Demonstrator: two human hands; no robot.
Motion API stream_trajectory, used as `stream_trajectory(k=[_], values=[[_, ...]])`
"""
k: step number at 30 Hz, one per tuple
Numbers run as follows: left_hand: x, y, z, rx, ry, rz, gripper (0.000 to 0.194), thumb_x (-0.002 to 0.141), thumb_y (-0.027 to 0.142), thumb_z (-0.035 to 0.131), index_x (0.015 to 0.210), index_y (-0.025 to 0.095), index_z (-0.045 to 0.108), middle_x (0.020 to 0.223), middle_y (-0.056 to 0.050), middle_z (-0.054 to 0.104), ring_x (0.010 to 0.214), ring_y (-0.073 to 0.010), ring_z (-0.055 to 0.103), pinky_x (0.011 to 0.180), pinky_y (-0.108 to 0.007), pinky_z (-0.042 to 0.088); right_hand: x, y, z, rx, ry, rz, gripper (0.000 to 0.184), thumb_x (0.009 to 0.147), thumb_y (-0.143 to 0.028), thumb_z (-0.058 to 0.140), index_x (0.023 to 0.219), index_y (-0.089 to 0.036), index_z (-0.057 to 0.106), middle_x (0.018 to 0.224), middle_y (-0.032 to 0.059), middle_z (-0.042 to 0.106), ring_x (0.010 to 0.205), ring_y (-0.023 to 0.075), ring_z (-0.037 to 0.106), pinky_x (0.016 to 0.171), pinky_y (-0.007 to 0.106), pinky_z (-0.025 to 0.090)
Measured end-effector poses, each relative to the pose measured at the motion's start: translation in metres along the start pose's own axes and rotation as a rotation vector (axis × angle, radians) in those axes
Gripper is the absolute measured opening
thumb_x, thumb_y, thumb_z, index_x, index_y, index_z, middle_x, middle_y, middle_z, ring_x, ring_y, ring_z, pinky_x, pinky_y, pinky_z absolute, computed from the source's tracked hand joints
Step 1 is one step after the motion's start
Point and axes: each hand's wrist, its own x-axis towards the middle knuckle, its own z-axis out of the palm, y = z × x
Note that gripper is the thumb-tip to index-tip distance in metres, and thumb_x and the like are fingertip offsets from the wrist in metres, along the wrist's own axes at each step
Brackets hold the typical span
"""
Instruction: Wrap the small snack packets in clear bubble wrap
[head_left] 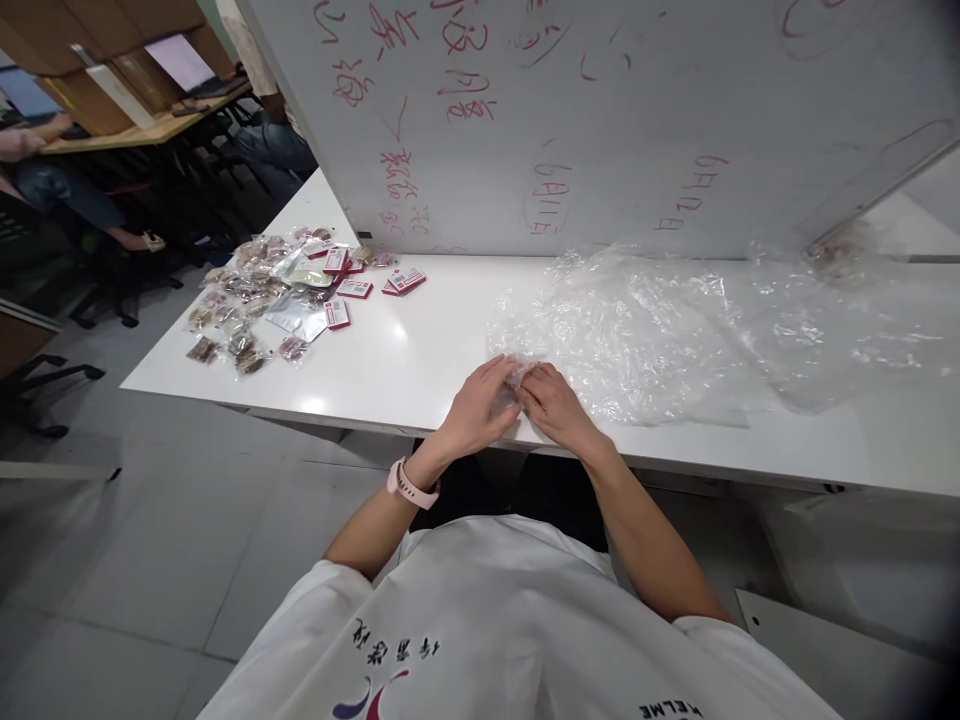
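Observation:
A large crinkled sheet of clear plastic wrap lies spread over the white table in front of me; it may be bubble wrap. Its near left corner is bunched between my two hands. My left hand curves around that corner, fingertips on the plastic and thumb a little apart. Curled fingers of my right hand pinch the same bunched part close to the table's front edge. The hands nearly touch each other. Whatever may lie inside the bunched plastic is hidden by the fingers.
Many small clear-bagged items are heaped at the table's left end, with several red-and-white boxes beside them. A whiteboard with red writing stands along the back. Beyond are people seated near desks.

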Motion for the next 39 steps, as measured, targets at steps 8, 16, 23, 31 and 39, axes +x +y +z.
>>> stream_trajectory(k=[8,16,23,31,39], values=[[-0.006,-0.029,-0.011,0.337,-0.059,0.195,0.033,0.091,0.017,0.056,0.124,0.023,0.057,0.123,-0.012,0.067,0.119,-0.0259,0.062,0.099,-0.045,0.050,-0.006,-0.002,-0.004,0.328,0.260,0.183,0.031,0.094,-0.051,0.056,0.087,-0.023,0.069,0.083,0.0024,0.071,0.073,0.0175,0.065,0.067,0.033,0.054],[0.020,-0.018,-0.028,0.203,-0.098,0.053,0.023,0.094,0.035,0.056,0.114,0.022,0.061,0.091,-0.005,0.065,0.083,-0.0198,0.060,0.077,-0.031,0.046,-0.016,-0.010,-0.011,0.217,0.160,0.088,0.050,0.090,-0.061,0.059,0.124,-0.025,0.059,0.116,0.0073,0.067,0.097,0.0227,0.066,0.080,0.037,0.055],[0.086,-0.022,-0.018,0.390,-0.216,-0.072,0.036,0.102,0.035,0.041,0.076,0.019,0.061,0.075,-0.004,0.058,0.071,-0.0184,0.052,0.067,-0.030,0.036,0.011,0.012,-0.015,-0.162,0.172,0.292,0.047,0.100,-0.056,0.039,0.087,-0.021,0.067,0.088,0.0093,0.067,0.089,0.0266,0.059,0.077,0.042,0.048],[0.106,-0.025,0.004,0.455,-0.044,-0.209,0.027,0.100,0.039,0.046,0.108,0.017,0.060,0.103,-0.012,0.065,0.088,-0.0235,0.058,0.071,-0.032,0.039,0.028,0.026,-0.024,-0.211,0.142,0.309,0.036,0.097,-0.052,0.050,0.093,-0.021,0.067,0.097,0.0099,0.067,0.095,0.0285,0.057,0.083,0.046,0.046],[0.098,-0.028,0.023,0.416,0.340,0.138,0.048,0.103,0.043,0.036,0.061,0.021,0.039,0.056,0.001,0.044,0.052,-0.0131,0.037,0.054,-0.029,0.023,0.033,0.022,-0.051,0.370,-0.060,0.262,0.057,0.091,-0.047,0.060,0.144,-0.032,0.045,0.147,0.0067,0.049,0.128,0.0269,0.052,0.096,0.042,0.048]])
